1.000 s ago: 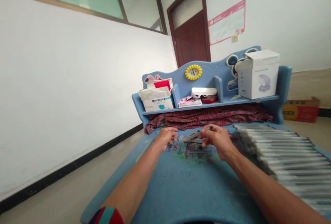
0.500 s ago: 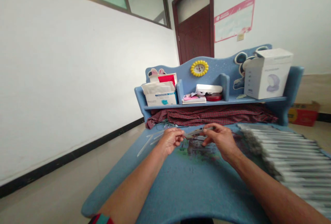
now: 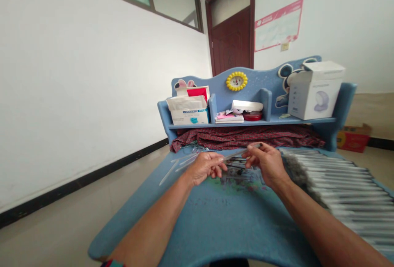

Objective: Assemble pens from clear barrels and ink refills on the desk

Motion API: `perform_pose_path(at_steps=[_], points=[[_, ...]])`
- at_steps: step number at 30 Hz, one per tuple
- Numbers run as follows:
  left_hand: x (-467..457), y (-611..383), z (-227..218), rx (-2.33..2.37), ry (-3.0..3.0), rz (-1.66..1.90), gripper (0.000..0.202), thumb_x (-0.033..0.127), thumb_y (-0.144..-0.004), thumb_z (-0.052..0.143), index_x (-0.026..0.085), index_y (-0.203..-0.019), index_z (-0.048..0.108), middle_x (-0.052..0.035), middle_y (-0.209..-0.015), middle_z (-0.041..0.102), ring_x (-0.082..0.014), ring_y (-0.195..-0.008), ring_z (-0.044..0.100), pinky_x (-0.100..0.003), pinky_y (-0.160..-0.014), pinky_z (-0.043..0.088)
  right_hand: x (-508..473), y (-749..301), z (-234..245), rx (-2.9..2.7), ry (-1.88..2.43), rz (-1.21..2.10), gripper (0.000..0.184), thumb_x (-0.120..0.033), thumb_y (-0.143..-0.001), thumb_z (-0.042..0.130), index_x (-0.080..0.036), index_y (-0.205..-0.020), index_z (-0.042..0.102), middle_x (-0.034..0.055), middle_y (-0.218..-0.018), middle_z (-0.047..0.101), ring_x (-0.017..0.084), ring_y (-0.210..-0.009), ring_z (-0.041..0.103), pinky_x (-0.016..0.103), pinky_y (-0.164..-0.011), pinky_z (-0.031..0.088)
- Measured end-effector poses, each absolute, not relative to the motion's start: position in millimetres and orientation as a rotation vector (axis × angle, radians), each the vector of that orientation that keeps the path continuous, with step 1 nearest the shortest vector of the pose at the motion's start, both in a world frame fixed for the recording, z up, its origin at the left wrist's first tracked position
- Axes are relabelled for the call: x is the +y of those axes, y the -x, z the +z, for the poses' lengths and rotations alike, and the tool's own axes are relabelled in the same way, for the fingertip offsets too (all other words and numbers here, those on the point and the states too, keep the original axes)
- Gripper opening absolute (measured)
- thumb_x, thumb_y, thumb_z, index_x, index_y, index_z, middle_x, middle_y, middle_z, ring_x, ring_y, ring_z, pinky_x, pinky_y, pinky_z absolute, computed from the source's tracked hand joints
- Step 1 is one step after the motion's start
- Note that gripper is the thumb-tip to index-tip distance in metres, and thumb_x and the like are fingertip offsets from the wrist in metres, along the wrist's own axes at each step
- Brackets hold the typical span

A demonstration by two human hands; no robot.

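Between my two hands runs a slim, clear, pen-like tube (image 3: 235, 155), with a dark tip at its right end. My left hand (image 3: 207, 167) pinches its left end between thumb and fingertips. Near the dark tip, my right hand (image 3: 267, 163) grips the other end. Below the tube, thin dark sticks (image 3: 236, 166) lie on a stained patch of the blue desk (image 3: 197, 226); their exact kind is unclear. Several clear empty-looking tubes (image 3: 168, 172) lie left of my left hand. To the right of my right hand is a large row of similar whitish tubes (image 3: 347, 189) with dark, fuzzy-looking ends.
Behind my hands a bunched checked cloth (image 3: 246, 136) lies beneath the desk's shelf (image 3: 197, 126). On the shelf stand a mask box (image 3: 191, 115), a stack of papers (image 3: 229, 119), a red round case (image 3: 253, 117) and a white carton (image 3: 317, 90).
My right hand has shifted slightly right, and the tube's right end sits a little higher. My left hand still pinches the other end. The camera view has moved slightly.
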State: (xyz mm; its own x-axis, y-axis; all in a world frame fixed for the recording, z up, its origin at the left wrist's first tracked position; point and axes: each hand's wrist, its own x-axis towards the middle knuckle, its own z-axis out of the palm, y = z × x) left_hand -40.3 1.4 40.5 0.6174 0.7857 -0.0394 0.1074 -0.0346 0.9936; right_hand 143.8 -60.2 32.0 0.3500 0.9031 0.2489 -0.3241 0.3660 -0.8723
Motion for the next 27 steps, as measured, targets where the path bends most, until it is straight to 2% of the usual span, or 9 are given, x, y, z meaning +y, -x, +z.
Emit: perform_pose_path(at_steps=[2, 5, 14, 21, 27], points=[[-1, 38, 40, 0.742, -1.635, 0.602, 0.024, 0.032, -0.073, 0.060, 0.011, -0.085, 0.058, -0.0056, -0.071, 0.067, -0.0080, -0.043, 0.057, -0.015, -0.036, 0.033, -60, -147, 33, -0.847, 0.823, 0.933, 0.024, -0.032, -0.062, 0.067, -0.015, -0.071, 0.053, -0.0006, -0.051, 0.062, 0.013, -0.033, 0.054, 0.025, -0.038, 0.042], [-3, 34, 36, 0.732, -1.766, 0.584, 0.022, 0.034, -0.076, 0.055, 0.012, -0.080, 0.056, -0.0041, -0.066, 0.065, -0.0085, -0.042, 0.057, -0.015, -0.036, 0.032, -60, -150, 34, -0.855, 0.821, 0.944, 0.024, -0.033, -0.064, 0.066, -0.016, -0.069, 0.050, 0.0002, -0.053, 0.063, 0.013, -0.032, 0.054, 0.025, -0.038, 0.042], [-11, 28, 38, 0.795, -1.865, 0.725, 0.022, 0.031, -0.079, 0.050, 0.013, -0.067, 0.052, 0.0023, -0.052, 0.057, -0.0034, -0.029, 0.045, -0.015, -0.034, 0.026, -57, -148, 27, -0.760, 0.766, 1.024, 0.026, -0.031, -0.063, 0.069, -0.016, -0.070, 0.049, 0.0023, -0.057, 0.065, 0.017, -0.045, 0.063, 0.025, -0.049, 0.048], [-13, 29, 48, 0.804, -1.900, 0.740, 0.024, 0.035, -0.077, 0.050, 0.013, -0.068, 0.054, 0.0020, -0.052, 0.057, -0.0033, -0.030, 0.043, -0.015, -0.035, 0.026, -55, -144, 24, -0.700, 0.669, 1.091, 0.027, -0.028, -0.063, 0.070, -0.017, -0.070, 0.047, 0.0006, -0.056, 0.065, 0.016, -0.046, 0.063, 0.025, -0.052, 0.050], [-7, 30, 58, 0.859, -1.944, 0.738, 0.028, 0.038, -0.076, 0.050, 0.014, -0.062, 0.051, 0.0030, -0.047, 0.053, -0.0040, -0.030, 0.042, -0.016, -0.035, 0.026, -52, -139, 31, -0.753, 0.661, 1.104, 0.028, -0.036, -0.065, 0.066, -0.017, -0.071, 0.046, 0.0002, -0.057, 0.064, 0.012, -0.042, 0.059, 0.023, -0.049, 0.048]])
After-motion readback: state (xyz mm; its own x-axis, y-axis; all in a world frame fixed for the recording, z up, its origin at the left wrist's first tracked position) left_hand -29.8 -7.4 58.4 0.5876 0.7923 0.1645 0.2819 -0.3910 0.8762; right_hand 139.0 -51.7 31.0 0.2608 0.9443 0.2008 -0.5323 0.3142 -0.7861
